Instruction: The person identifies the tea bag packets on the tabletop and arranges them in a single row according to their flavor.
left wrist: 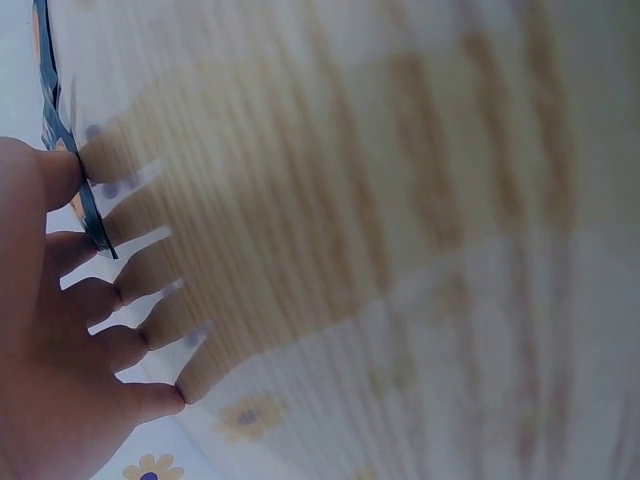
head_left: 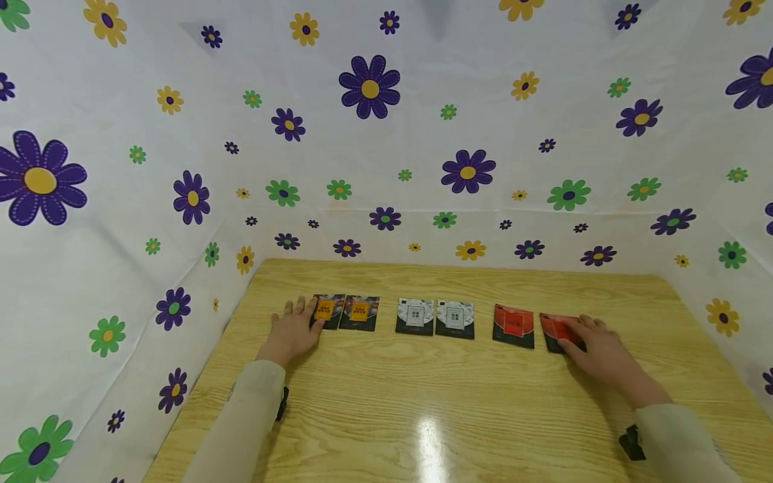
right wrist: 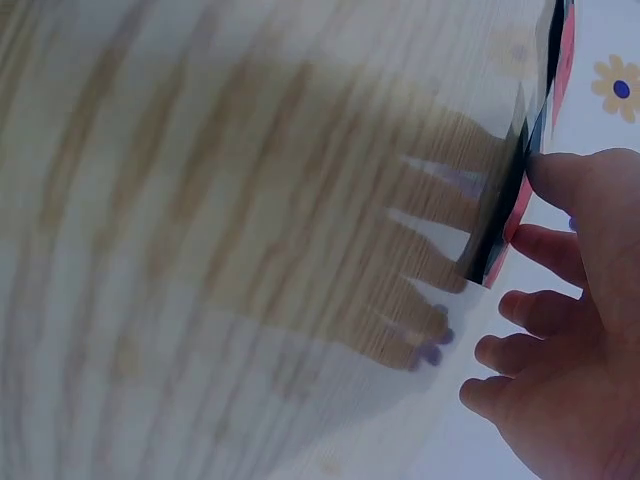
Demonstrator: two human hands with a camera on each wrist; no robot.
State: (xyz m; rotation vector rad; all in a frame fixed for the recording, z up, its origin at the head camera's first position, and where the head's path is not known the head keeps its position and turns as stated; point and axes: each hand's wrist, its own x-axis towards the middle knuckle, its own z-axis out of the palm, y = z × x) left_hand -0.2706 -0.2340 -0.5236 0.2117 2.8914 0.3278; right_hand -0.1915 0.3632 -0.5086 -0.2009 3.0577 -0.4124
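Six small flat packets lie in a row on the wooden table, in several pairs. My left hand (head_left: 296,333) rests at the leftmost orange-and-black packet (head_left: 326,310), its thumb and index finger touching it and the other fingers spread on the wood. Beside it lies a matching orange packet (head_left: 359,312). Two white-and-black packets, a left one (head_left: 415,316) and a right one (head_left: 455,318), sit mid-row. A red-and-black packet (head_left: 513,325) lies flat further right. My right hand (head_left: 604,355) touches the rightmost red packet (head_left: 554,327) with thumb and index finger, partly covering it.
The wooden table (head_left: 386,402) carries the row across its far half. Behind and at both sides hangs a white cloth (head_left: 410,141) printed with purple, yellow and green flowers. Dark straps with small devices show at both wrists.
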